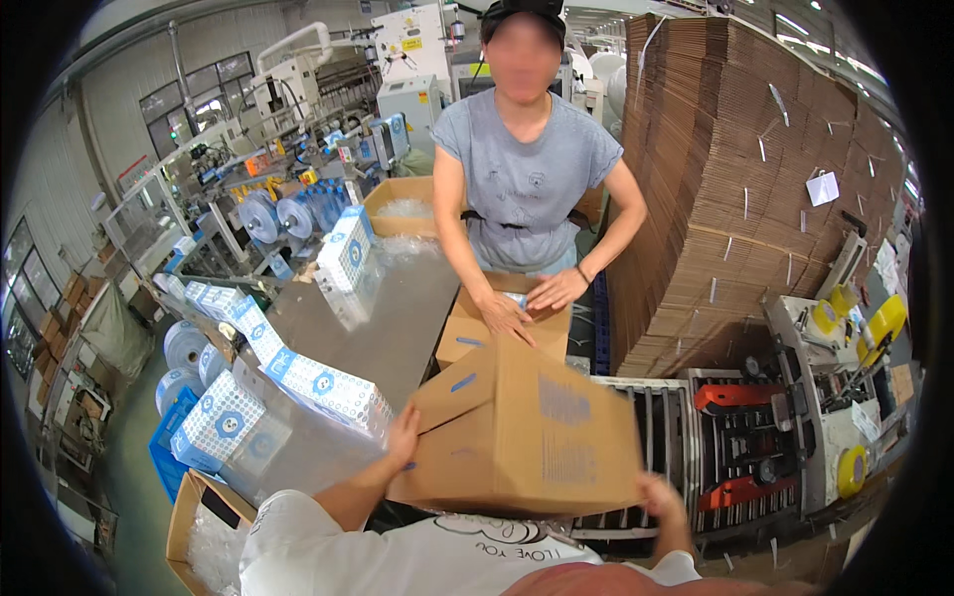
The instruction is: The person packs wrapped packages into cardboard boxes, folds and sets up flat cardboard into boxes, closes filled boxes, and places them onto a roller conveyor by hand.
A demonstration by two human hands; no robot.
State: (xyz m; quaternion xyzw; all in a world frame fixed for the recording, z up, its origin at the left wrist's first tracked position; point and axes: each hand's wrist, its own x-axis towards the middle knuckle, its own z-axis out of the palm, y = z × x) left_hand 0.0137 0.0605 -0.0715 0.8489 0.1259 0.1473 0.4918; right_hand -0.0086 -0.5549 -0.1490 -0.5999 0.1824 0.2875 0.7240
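Observation:
A large brown cardboard box (566, 437) sits tilted in front of my chest, between my two hands. On its left side my left hand (402, 437) presses against the cardboard near a flap. At its lower right corner my right hand (658, 493) grips the edge, slightly blurred. Just beyond it, a second cardboard box (467, 328) stands in front of a co-worker (527, 169), whose hands (532, 303) rest at its top. The inside of my box is hidden from this view.
A metal table (348, 328) on the left carries white-and-blue printed packs (328, 387). A roller conveyor (636, 427) and a tape machine (845, 397) stand on the right. Behind them rises a tall stack of flattened cardboard (715, 179). An open carton with clear plastic (214, 531) is lower left.

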